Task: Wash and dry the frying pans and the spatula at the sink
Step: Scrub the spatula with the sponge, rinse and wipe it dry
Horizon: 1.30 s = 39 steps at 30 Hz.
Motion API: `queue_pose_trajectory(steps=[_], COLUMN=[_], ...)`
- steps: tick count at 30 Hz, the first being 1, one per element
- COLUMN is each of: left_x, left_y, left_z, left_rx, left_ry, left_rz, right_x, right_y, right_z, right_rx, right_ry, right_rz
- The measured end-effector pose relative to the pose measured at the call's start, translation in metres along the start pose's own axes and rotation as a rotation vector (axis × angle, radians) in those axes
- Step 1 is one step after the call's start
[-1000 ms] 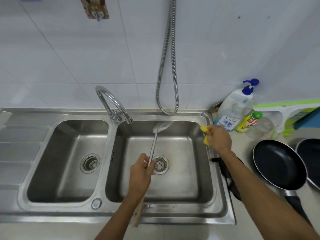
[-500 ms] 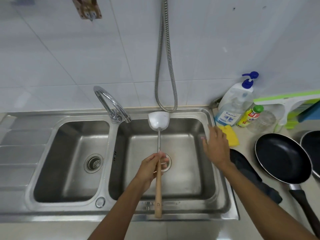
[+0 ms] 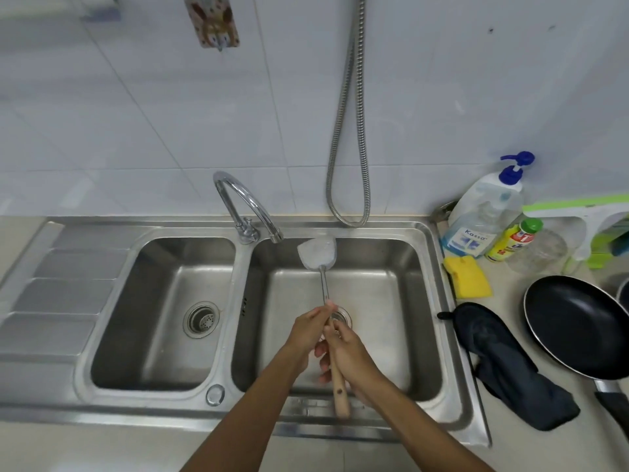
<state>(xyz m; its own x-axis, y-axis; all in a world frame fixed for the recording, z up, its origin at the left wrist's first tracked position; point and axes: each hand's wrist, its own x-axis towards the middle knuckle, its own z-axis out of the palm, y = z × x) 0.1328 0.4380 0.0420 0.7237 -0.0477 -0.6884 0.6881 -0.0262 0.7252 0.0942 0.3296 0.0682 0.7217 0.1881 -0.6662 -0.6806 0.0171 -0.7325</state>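
**Spatula (image 3: 322, 287) over right basin (image 3: 408, 267), both hands on it**

Its long axis runs far to near: blade far, just beside the tap (image 3: 252, 212), wooden handle near. Left hand (image 3: 308, 330) has its grip closed on the metal shaft; right hand (image 3: 352, 354) is closed round the handle, slightly nearer.

Single head-worn view, looking steeply down, close over the sink (image 3: 439, 267)

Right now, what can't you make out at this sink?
Head view:
- spatula: its middle is covered by the left hand and right hand gripping it.
- second pan: only a sliver shows, cut off by the right edge.
- frying pan: the handle's end is cut off by the same edge.
- yellow bottle: label too small to read.
- tap: whether water runs cannot be told.
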Motion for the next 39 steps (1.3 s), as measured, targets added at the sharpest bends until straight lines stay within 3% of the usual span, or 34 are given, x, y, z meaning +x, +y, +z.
queue_pose_trajectory(steps=[2,4,6,8,10,15,25,30,33,39], left_x=[0.004,0.012,0.021,0.033,0.045,0.078,0.088,0.082,0.078,0.056], left_y=[0.003,0.017,0.050,0.087,0.118,0.137,0.121,0.083,0.063,0.050], left_z=[-0.008,-0.026,-0.051,-0.077,-0.102,-0.146,-0.151,-0.146,-0.144,-0.128], left_rx=[0.312,0.715,0.907,1.034,1.184,1.513,1.515,1.421,1.430,1.232], left_ry=[0.163,0.469,0.654,0.749,0.770,0.523,0.563,0.675,0.633,0.672], left_rz=[0.107,0.300,0.519,0.631,0.633,0.497,0.570,0.475,0.391,0.402], right_x=[0.007,0.012,0.016,0.018,0.020,0.025,0.041,0.052,0.056,0.056], right_y=[0.002,0.003,0.004,0.004,0.002,-0.005,-0.008,-0.017,-0.019,-0.020], right_z=[0.002,0.003,0.004,0.005,0.006,0.008,0.019,0.033,0.038,0.045], right_rx=[0.062,0.096,0.111,0.125,0.135,0.136,0.170,0.186,0.196,0.183], right_ry=[0.009,0.020,0.036,0.045,0.053,0.064,0.040,0.035,0.034,-0.002], right_rz=[0.024,0.053,0.066,0.070,0.067,0.082,0.133,0.117,0.115,0.108])
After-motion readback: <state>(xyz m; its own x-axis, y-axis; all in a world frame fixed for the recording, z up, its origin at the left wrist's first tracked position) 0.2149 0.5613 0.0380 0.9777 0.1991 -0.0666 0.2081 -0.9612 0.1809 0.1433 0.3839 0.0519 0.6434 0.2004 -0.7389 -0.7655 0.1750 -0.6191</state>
